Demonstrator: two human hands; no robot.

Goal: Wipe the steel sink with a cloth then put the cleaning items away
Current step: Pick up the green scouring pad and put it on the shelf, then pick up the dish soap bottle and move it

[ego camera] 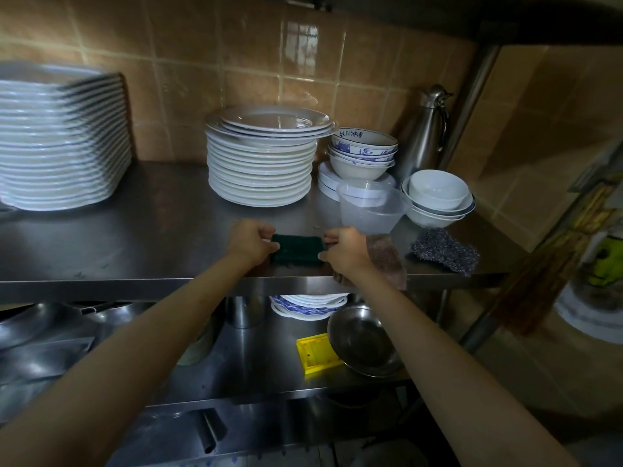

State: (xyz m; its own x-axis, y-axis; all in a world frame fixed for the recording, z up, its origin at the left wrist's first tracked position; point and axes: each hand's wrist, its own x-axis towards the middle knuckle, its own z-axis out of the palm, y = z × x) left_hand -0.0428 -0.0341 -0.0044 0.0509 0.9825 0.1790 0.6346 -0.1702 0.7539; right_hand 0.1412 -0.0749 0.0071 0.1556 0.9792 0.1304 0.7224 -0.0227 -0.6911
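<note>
**Both hands on the green pad at the shelf edge**

I see both arms reaching up to the upper steel shelf (135, 230). Left hand (249, 242) pinches the left end of the dark green scouring pad (296, 249), fingers curled over its edge; right hand (344, 249) grips the right end the same way. So each grip is clamped on the pad, which lies flat on the shelf near the front lip. Brown cloth (387, 261) sits just right of the right hand, touching the wrist side and hanging over the shelf edge. Steel wool scrubber (445, 251) lies further right, apart from the cloth.

Behind: round plate stack (263, 166), blurred plate stack (60, 143) at left, blue-patterned bowls (362, 150), clear plastic containers (371, 207), white bowls (438, 197), steel flask (424, 133) against the tiled wall (202, 62).

Lower shelf: steel bowl (364, 342), yellow plastic piece (317, 353) touching its left side, patterned plates (306, 305) behind. Sink not in view.
</note>
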